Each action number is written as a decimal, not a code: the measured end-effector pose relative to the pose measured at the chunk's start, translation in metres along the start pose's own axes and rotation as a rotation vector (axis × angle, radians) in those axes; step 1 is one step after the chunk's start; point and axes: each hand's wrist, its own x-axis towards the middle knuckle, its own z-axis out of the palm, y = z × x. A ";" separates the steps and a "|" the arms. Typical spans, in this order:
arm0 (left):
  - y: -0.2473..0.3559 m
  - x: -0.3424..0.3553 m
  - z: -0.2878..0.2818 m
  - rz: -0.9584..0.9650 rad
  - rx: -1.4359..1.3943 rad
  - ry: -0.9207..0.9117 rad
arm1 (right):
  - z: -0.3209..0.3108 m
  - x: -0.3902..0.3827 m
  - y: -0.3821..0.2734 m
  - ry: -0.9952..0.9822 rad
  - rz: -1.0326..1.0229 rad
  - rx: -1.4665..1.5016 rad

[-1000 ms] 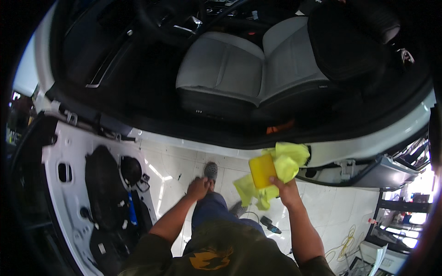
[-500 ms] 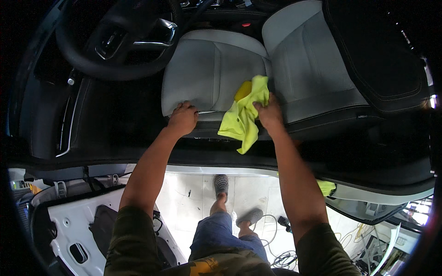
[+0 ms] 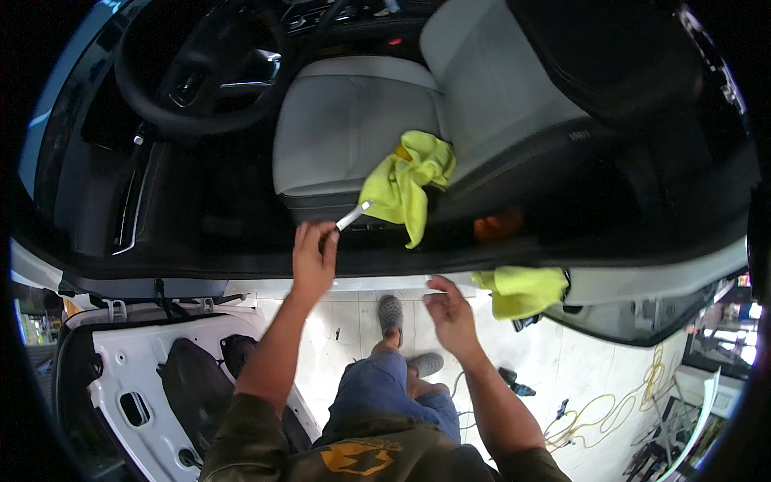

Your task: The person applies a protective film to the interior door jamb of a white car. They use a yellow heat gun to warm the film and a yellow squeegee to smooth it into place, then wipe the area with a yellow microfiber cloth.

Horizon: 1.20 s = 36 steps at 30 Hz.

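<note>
— Pale tiled floor [image 3: 353, 321] underfoot, grey shoes [image 3: 390, 312] planted by the sill, a white door panel [image 3: 136, 377] swung open on the left and a yellow cable [image 3: 594, 410] coiled off to the right. What are the hands doing?

— The left hand [image 3: 313, 257] is closed around the near end of a slim silvery tool [image 3: 353, 217], thumb and fingers pinching it. The right hand [image 3: 450, 313] carries nothing; its fingers are loosely spread above the door sill [image 3: 385, 283].

— And where does the tool sit?

— It angles up and away from the left hand. Its far tip touches, or comes very close to, the lower edge of the yellow cloth [image 3: 405, 181] draped over the front of the grey seat cushion [image 3: 345, 128]. I can't tell whether the tip is under the cloth or just beside it.

— So which step is this, would you say?

— My guess is the tool is being brought to the front edge of the seat, with the cloth lying ready. A next move would need a steady left wrist, and the free right hand to reach across the sill to the cloth, which is well apart from it.

— Anything else?

— A second yellow cloth [image 3: 522, 289] hangs on the sill near the right hand. Farther in, the steering wheel [image 3: 201, 72] sits left of the seat
</note>
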 end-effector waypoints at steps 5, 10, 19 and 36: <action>0.124 -0.110 0.046 0.018 -0.326 -0.046 | -0.006 -0.066 -0.021 -0.031 -0.124 0.151; 0.187 -0.194 0.100 0.135 -0.418 -0.491 | -0.069 -0.147 0.015 0.216 -0.031 0.099; 0.131 -0.174 0.294 0.400 -0.369 -0.755 | -0.149 -0.188 0.171 0.670 -0.037 -0.261; 0.067 -0.179 0.449 0.396 -0.832 -0.578 | -0.153 -0.045 0.380 0.999 -0.500 -0.214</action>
